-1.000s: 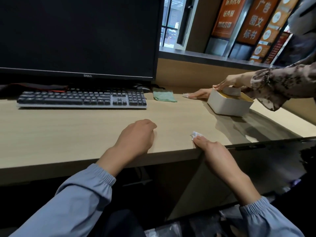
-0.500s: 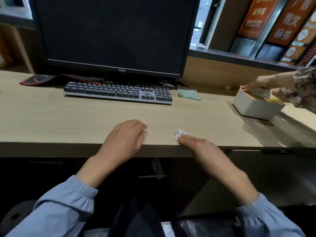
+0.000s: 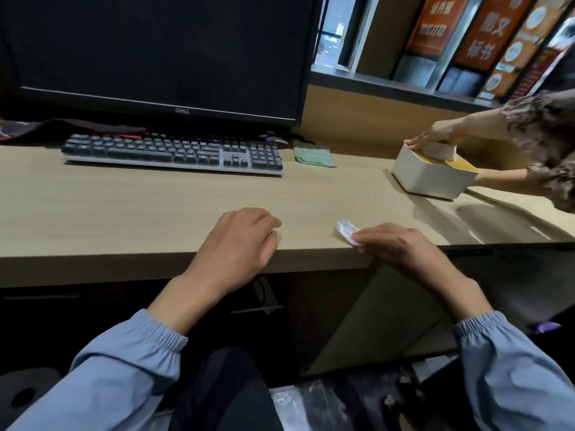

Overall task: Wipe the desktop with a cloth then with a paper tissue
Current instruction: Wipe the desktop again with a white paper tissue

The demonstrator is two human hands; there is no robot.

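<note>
My right hand [image 3: 401, 247] lies at the front edge of the light wooden desktop [image 3: 149, 206], its straight fingers pressing a small crumpled white paper tissue [image 3: 346, 229] onto the surface. My left hand [image 3: 239, 241] rests on the desktop just to the left, fingers loosely curled and holding nothing. A folded green cloth [image 3: 313, 157] lies at the back of the desk, right of the keyboard, apart from both hands.
A dark keyboard [image 3: 174, 152] sits in front of a black monitor [image 3: 161, 51]. At the right, another person's hands [image 3: 431, 136] hold a white tissue box [image 3: 426, 177]. A red-and-black mat [image 3: 71, 127] lies at the back left.
My right hand has slid the tissue a little leftward along the front edge, nearer my left hand. The other person's hand left the desktop and now holds the box. My view shifted.
</note>
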